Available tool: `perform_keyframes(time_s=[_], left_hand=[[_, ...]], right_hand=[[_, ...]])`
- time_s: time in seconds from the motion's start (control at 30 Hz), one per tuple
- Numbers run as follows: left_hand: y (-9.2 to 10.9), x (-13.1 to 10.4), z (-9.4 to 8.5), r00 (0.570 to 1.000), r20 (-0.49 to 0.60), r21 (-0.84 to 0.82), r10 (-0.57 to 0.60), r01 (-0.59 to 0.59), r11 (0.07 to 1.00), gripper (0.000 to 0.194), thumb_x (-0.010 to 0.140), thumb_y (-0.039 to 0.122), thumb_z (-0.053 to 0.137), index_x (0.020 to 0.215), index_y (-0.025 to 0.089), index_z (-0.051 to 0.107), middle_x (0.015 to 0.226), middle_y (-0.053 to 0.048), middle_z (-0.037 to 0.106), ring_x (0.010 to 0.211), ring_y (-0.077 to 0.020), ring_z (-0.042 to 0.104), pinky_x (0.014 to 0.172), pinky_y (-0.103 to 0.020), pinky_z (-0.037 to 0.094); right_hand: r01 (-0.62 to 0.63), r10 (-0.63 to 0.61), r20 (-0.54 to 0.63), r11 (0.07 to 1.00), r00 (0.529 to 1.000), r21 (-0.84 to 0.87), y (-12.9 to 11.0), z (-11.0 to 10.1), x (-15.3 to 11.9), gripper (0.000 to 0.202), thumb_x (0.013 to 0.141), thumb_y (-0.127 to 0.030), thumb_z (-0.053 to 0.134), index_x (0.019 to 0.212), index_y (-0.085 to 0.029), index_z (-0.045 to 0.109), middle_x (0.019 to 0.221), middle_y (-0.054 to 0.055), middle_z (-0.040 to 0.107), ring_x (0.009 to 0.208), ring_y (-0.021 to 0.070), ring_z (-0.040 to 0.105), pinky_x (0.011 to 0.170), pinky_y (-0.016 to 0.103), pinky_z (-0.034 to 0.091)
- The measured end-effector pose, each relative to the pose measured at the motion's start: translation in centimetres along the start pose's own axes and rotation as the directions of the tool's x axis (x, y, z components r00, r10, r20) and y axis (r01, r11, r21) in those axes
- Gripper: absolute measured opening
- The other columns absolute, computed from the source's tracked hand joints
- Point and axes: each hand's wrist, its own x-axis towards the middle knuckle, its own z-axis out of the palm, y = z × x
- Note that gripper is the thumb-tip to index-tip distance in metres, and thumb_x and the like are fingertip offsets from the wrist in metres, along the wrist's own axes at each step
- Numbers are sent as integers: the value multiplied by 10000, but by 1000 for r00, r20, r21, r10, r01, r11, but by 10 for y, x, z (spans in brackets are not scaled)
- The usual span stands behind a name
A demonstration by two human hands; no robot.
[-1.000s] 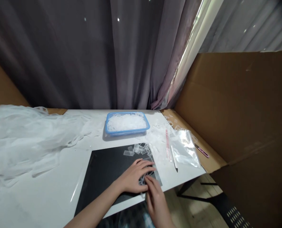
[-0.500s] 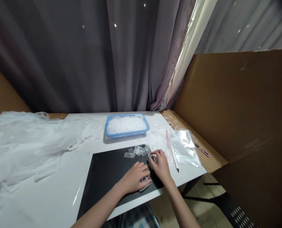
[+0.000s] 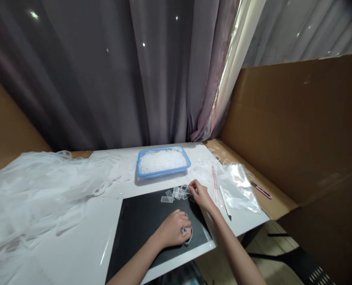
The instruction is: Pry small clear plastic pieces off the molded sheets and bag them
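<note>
Right now, your left hand [image 3: 174, 228] rests low over the black sheet [image 3: 143, 227], its fingers curled in around a small bunch of pale, see-through loops [image 3: 185, 230]. Part of the bunch pokes out beyond your thumb, on the side toward the table's front edge; how many loops you have there is too small to tell.

Your right hand [image 3: 198, 194] reaches farther out, to the sheet's far right corner, with its fingertips drawn close together at the right end of a loose pile of clear flat pieces [image 3: 180, 192]. Whether they are pinching one of those pieces — or only touching the pile — I can't tell. The pieces overlap one another, and a few lie flat at the pile's left end.

Beyond the sheet, on the white table [image 3: 95, 233], sits a blue basket [image 3: 164, 173] filled with white, stringy-looking bits [image 3: 164, 160]. To the right of your right hand lie a clear plastic bag [image 3: 241, 190] and a slim white tool [image 3: 225, 204] with a dark tip. Off to your left spreads a big heap of sheer white material [image 3: 51, 194].
</note>
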Motion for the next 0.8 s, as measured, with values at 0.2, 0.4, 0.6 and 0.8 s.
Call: perform_keyframes(time_s=[0.2, 0.4, 0.6, 0.8], left_hand=[[1, 0, 0, 999, -25, -12, -24, 24, 1000, 277, 784, 165, 529, 555, 165, 373, 569, 7, 491, 643, -127, 461, 681, -281, 315], [0, -1, 0, 997, -57, -129, -59, 51, 990, 272, 778, 178, 491, 557, 171, 331, 558, 1, 453, 617, -127, 429, 675, -282, 314], [-4, 0, -3, 976, -79, -296, -204, 173, 939, 307, 753, 166, 462, 534, 171, 246, 506, 32, 299, 506, -84, 335, 546, -248, 238], [-10, -2, -1, 934, -65, -354, -353, 309, 883, 326, 755, 178, 456, 514, 172, 236, 472, 58, 202, 461, -58, 257, 484, -231, 168]], right_hand=[[126, -109, 144, 986, 984, -110, -2, -1, 17, 189, 785, -82, 561, 937, -174, 626, 765, 4, 649, 768, 168, 594, 827, 325, 311], [251, -220, 200, 957, 955, -142, -5, -13, 31, 112, 731, -71, 643, 791, -166, 640, 970, 68, 641, 1001, 223, 551, 878, 334, 299], [285, -275, 183, 958, 944, -32, 6, -37, 31, 121, 817, -104, 603, 897, -190, 631, 922, 28, 679, 945, 189, 595, 933, 353, 322], [230, -236, 132, 971, 963, 61, 12, -58, 30, 128, 879, -134, 512, 921, -175, 626, 946, 46, 691, 904, 168, 625, 846, 287, 419]])
